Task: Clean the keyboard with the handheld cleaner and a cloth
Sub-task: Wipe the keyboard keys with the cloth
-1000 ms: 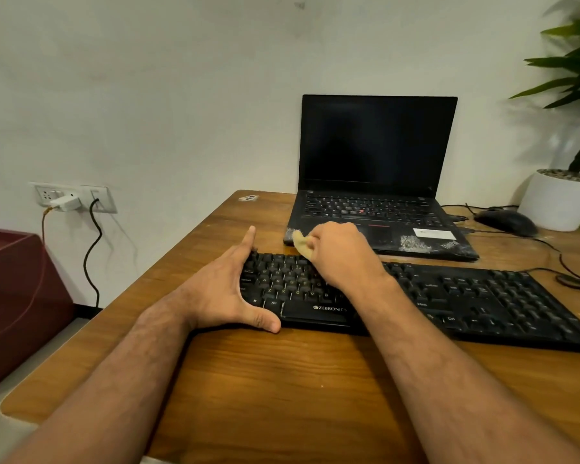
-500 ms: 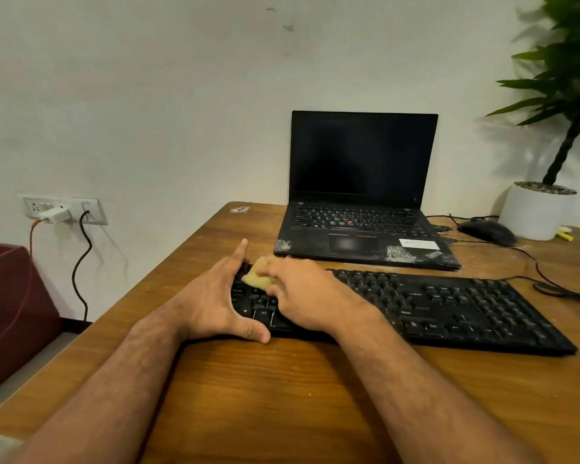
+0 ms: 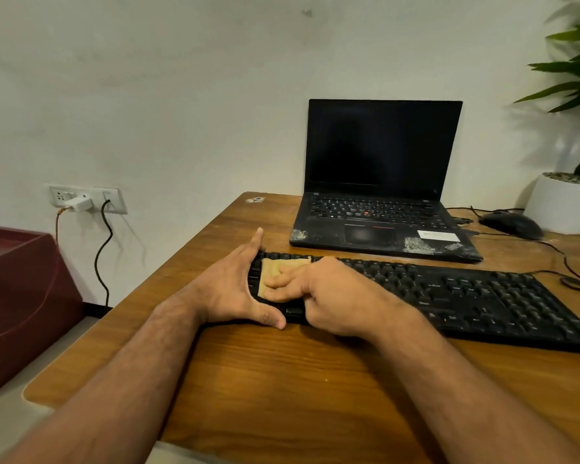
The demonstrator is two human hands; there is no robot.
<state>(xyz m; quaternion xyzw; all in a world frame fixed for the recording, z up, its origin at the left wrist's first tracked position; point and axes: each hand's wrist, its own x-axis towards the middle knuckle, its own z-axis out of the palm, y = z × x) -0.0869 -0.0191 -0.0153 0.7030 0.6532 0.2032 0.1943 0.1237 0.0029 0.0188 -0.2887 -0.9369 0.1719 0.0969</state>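
Pressing a cloth point(image 3: 283, 275) onto the keyboard's point(image 3: 449, 293) left end, the right hand point(image 3: 329, 296) has fingers curled; the open left hand point(image 3: 230, 289) braces that end, keys stretching rightward along the counter point(image 3: 282, 390).

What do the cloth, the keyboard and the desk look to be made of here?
Cloth: soft tan fabric, matte, bending under the right hand; the weave is too blurred to tell. Keyboard: black plastic, slight sheen on the keycaps. Desk: brown wood grain with a smooth satin finish; it may be solid wood or laminate.
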